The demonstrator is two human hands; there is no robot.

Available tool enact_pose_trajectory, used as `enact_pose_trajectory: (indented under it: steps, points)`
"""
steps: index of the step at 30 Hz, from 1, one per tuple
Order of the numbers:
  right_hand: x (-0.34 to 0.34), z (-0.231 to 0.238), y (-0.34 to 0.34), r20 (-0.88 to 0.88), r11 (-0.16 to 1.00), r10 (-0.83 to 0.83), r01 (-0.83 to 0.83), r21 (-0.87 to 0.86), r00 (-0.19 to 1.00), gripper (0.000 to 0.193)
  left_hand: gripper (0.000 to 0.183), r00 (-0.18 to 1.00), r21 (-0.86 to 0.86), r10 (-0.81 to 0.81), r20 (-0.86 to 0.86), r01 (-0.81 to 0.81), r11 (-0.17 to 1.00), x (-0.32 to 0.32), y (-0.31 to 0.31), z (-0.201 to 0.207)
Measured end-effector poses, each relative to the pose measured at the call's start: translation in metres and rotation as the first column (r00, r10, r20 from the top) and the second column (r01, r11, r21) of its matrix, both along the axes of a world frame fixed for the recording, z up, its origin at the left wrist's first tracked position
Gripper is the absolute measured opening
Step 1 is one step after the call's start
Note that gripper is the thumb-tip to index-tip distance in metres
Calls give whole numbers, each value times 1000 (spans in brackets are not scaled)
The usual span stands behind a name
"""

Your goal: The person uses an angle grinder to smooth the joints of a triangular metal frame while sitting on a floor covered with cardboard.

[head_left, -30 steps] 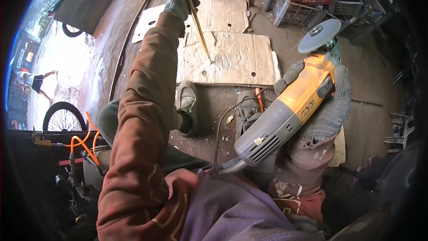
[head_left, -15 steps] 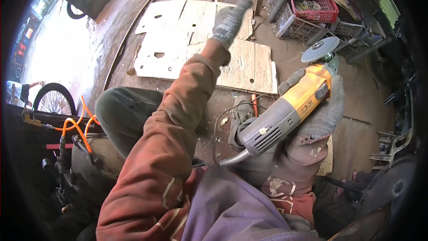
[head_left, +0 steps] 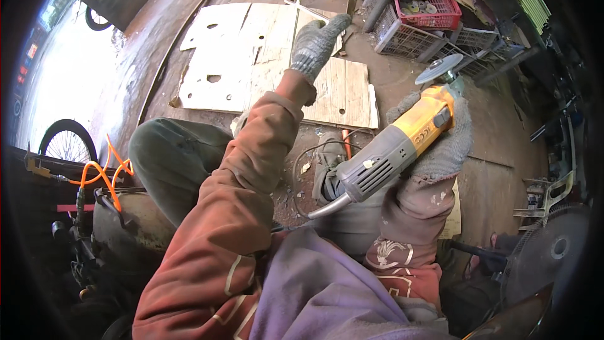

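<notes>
My gloved left hand (head_left: 318,44) reaches out over a flat, pale board of cardboard or wood (head_left: 343,88) on the ground. Its fingers close at the end of a thin pale strip (head_left: 306,11), partly hidden by the glove. Beside that hand, a long thin metal bar (head_left: 301,0) runs away toward the top. In my gloved right hand (head_left: 450,138) is a yellow and grey angle grinder (head_left: 393,151), held by its body. The grinder's disc (head_left: 438,69) points up and away, apart from the board. I cannot tell whether the disc is spinning.
A red crate (head_left: 440,16) of loose discs rests on grey crates (head_left: 409,41) at the far right. The grinder's cord (head_left: 294,176) loops by my shoe (head_left: 328,164). An orange coiled hose (head_left: 94,167) hangs left, near a wheel (head_left: 68,141). A round fan-like guard (head_left: 547,249) stands lower right.
My left hand has drawn slightly nearer, and the thin strip at its fingers tilts more steeply. The grinder stays in my right hand. The whole view has shifted a little.
</notes>
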State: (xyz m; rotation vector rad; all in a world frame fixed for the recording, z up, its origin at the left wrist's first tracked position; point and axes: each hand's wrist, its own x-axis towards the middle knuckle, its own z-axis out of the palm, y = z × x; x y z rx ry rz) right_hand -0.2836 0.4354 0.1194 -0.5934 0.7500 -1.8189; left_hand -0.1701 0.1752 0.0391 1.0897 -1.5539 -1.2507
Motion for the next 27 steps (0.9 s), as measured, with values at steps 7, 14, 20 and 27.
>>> enact_pose_trajectory:
  steps: [7,14,20,27]
  points:
    - [-6,-10,-7,-5,990,-132,133,54,991,46,86,999,-22,-14,-53,13,1000,1,-11,-13]
    - [-5,-6,-9,-25,963,-237,238,125,971,45,38,860,198,-106,-500,232,952,21,-19,-2]
    - [2,2,-17,-53,953,-269,274,132,962,45,44,774,203,-299,-558,477,855,49,-56,13]
    - [-11,-12,-18,113,958,-285,285,17,952,40,58,731,231,-273,-626,508,830,51,-33,59]
